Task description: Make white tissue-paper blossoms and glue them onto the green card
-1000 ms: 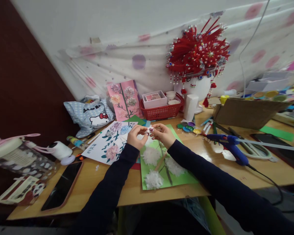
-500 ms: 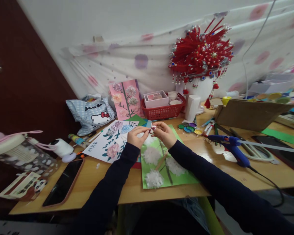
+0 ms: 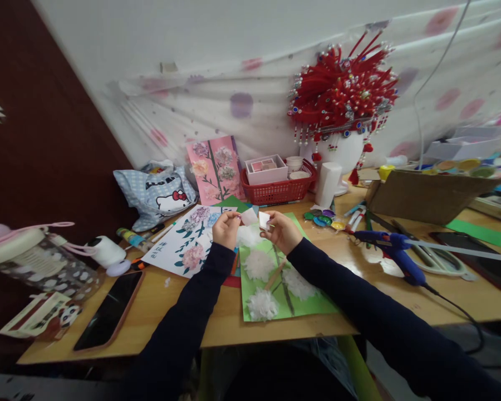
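Between finger and thumb my left hand (image 3: 226, 229) pinches a thin white square of tissue paper (image 3: 249, 216). My right hand (image 3: 283, 231) grips a small white stack of paper squares (image 3: 264, 220), a short gap away from the single sheet. Both hands hover over the top of a green sheet (image 3: 317, 303). Fluffy white paper flowers (image 3: 259, 265) lie on that sheet around a painted dark stem (image 3: 287, 295). A light wooden stick (image 3: 275, 275) rests across it. Just beneath my hands is another white paper puff (image 3: 249, 236).
On the left are a phone (image 3: 109, 312), a tumbler (image 3: 37, 262) and a white flower drawing (image 3: 167, 253). A red basket (image 3: 275, 192) and a pink flower picture (image 3: 215, 170) stand behind. To the right are paint pots (image 3: 323, 220) and a blue glue gun (image 3: 394, 250) with its cord.
My hands were together at the fingertips and have drawn apart, the left one moving left. A single tissue square now shows in my left hand, separate from the stack in my right.
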`<state>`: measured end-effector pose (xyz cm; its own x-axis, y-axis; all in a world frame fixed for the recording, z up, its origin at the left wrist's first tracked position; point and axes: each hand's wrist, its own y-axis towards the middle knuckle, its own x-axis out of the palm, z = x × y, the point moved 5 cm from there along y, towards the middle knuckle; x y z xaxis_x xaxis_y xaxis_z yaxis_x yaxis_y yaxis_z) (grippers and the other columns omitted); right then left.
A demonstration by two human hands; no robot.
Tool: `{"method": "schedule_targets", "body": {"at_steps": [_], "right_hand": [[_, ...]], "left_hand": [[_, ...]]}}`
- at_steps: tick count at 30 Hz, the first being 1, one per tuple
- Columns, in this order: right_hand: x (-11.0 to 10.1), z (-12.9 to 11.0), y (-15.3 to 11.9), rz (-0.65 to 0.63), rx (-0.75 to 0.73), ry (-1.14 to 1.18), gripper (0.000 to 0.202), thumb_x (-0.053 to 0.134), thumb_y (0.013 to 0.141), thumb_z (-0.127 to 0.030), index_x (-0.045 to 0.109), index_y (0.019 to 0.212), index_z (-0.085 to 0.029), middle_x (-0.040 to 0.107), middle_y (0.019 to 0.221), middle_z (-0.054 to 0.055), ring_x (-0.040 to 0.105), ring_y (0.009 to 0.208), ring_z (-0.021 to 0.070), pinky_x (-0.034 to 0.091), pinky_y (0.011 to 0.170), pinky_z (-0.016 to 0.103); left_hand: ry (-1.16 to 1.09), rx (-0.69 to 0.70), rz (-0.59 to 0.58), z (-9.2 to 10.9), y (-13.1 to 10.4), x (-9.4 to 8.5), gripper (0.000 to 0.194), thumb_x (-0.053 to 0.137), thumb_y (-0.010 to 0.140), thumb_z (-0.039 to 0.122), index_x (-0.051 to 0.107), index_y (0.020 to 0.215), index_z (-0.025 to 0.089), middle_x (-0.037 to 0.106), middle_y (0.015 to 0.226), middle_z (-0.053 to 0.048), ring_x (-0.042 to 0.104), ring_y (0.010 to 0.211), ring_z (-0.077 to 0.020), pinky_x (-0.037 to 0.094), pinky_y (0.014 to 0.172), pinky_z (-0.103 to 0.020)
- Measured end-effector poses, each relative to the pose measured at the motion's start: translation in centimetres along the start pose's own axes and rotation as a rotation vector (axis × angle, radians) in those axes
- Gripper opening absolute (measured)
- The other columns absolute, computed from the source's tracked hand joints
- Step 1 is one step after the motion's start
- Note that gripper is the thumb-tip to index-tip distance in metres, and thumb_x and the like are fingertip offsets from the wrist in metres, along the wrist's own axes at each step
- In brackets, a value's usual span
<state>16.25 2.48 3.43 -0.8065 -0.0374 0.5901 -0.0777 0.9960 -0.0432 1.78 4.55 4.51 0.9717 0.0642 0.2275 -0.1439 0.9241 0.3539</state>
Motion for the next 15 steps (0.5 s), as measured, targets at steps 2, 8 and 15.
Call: {"method": "schedule_targets", "body": {"at_steps": [2, 8, 15], "right_hand": [[-0.1, 0.1, -0.2, 0.014, 0.065, 0.062, 0.027, 0.045, 0.050, -0.007, 0.049, 0.075, -0.018, 0.050, 0.058, -0.004, 0.051, 0.048, 0.0084, 0.042, 0.044, 0.021], [-0.4, 0.2, -0.3, -0.015, 0.243, 0.139, 0.023, 0.048, 0.055, -0.013, 0.051, 0.077, -0.017, 0.051, 0.059, -0.002, 0.050, 0.047, 0.0090, 0.037, 0.040, 0.019], [0.8, 0.2, -0.9, -0.107, 0.098, -0.205, 0.031, 0.066, 0.065, -0.038, 0.041, 0.063, -0.020, 0.019, 0.041, -0.014, 0.010, 0.032, 0.0012, 0.004, 0.030, 0.014]], "left_hand": [[-0.061, -0.032, 0.038, -0.1, 0.3, -0.3, 0.017, 0.062, 0.059, 0.028, 0.056, 0.066, 0.015, 0.062, 0.054, 0.002, 0.060, 0.050, -0.0109, 0.048, 0.055, -0.023], [-0.060, -0.065, 0.084, -0.6, 0.4, -0.6, 0.024, 0.069, 0.054, 0.030, 0.057, 0.068, 0.014, 0.063, 0.055, 0.000, 0.060, 0.051, -0.0113, 0.049, 0.055, -0.024], [0.119, 0.097, -0.020, 0.5, -0.8, 0.2, 0.019, 0.071, 0.060, 0.028, 0.060, 0.068, 0.014, 0.066, 0.064, -0.002, 0.062, 0.059, -0.0113, 0.051, 0.063, -0.024]]}}
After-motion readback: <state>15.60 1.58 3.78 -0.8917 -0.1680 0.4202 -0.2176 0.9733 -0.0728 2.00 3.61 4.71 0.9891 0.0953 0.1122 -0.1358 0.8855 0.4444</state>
